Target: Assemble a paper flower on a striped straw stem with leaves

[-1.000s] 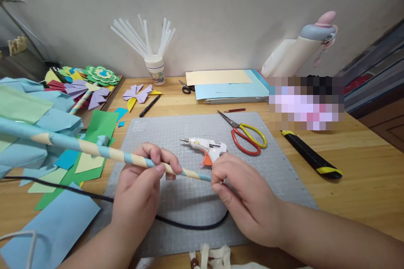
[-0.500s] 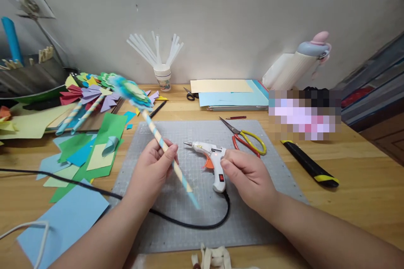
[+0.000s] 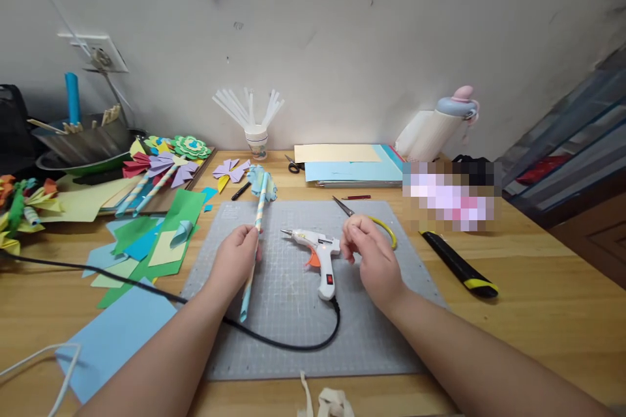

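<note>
- Over a gray cutting mat (image 3: 381, 345), a left hand (image 3: 233, 262) clasps a paper flower (image 3: 270, 189) by its striped stem (image 3: 248, 290), head pointing toward the wall.
- The flower stands near-upright in view, just left of a white glue gun (image 3: 327, 264); whether the stem's lower end touches the mat cannot be told.
- The right hand (image 3: 375, 259), fingers curled, is raised between glue gun and scissors (image 3: 343, 207); whether its fingertips pinch anything cannot be told.
- The step in hand appears to be handling the flower by its stem.
- Any next move likely calls for a light grip, with paper clear of the gun's nozzle (image 3: 286, 232).
</note>
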A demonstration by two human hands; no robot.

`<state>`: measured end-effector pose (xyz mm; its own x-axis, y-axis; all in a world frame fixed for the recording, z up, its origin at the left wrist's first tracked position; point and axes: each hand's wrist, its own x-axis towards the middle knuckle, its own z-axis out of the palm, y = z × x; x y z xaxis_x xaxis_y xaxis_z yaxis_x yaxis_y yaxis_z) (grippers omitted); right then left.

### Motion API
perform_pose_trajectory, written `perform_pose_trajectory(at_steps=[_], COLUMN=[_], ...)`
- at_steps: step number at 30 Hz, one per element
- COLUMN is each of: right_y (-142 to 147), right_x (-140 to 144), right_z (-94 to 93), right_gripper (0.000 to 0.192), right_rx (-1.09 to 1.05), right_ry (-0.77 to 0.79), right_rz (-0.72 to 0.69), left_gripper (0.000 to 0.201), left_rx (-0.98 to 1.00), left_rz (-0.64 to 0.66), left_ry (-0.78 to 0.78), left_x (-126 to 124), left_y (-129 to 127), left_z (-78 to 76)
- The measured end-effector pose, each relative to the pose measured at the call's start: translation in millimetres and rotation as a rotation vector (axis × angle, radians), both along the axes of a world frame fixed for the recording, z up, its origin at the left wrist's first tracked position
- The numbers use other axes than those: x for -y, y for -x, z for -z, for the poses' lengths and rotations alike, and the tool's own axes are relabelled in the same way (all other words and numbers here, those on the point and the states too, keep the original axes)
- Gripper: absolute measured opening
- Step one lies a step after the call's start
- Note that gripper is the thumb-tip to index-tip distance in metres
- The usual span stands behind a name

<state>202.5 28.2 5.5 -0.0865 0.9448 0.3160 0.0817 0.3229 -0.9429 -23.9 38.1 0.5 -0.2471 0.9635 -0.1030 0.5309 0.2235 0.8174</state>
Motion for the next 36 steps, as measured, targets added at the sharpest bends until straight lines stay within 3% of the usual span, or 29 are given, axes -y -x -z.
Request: perform_pose_trajectory(at_steps=[6, 13, 19, 22, 25, 29, 32, 36], right_y=[4, 4, 5, 8, 14, 23, 28, 30], right_x=[-3, -2, -2, 1, 10, 29, 40, 44], right_z=[1.7, 4.3, 4.8, 3.6, 1.4, -1.1, -2.1, -2.4], right_gripper=[0.016, 0.015, 0.007, 0.014, 0.02, 0.034, 0.038, 0.043], right_rx=[0.053, 0.098, 0.038, -0.012, -0.045, -0.079, -0.14, -0.201], right_ry=[-0.07, -0.128, -0.056, 0.053, 0.241, 0.524, 0.662, 0.812], right_rz=[0.001, -0.038, -0.07, -0.114, -0.205, -0.385, -0.485, -0.623], left_gripper=[0.029, 0.035, 0.029, 0.033, 0.039, 0.028, 0.014, 0.014], left_rx=[-0.19, -0.541, -0.652, -0.616, -0.519, -0.285, -0.115, 0.081], left_rz=[-0.009, -0.062, -0.012, -0.025, -0.002, 0.269, 0.409, 0.358], left_ry=[-0.027, -0.111, -0.003, -0.018, -0.1, -0.164, -0.22, -0.34], left_x=[-1, 8, -4, -8, 8, 53, 83, 100], left_y=[-1, -5, -6, 0, -2, -26, -42, -42], left_z=[-3.6, -32.8, -17.2, -16.5, -27.2, -34.9, -27.9, -16.0])
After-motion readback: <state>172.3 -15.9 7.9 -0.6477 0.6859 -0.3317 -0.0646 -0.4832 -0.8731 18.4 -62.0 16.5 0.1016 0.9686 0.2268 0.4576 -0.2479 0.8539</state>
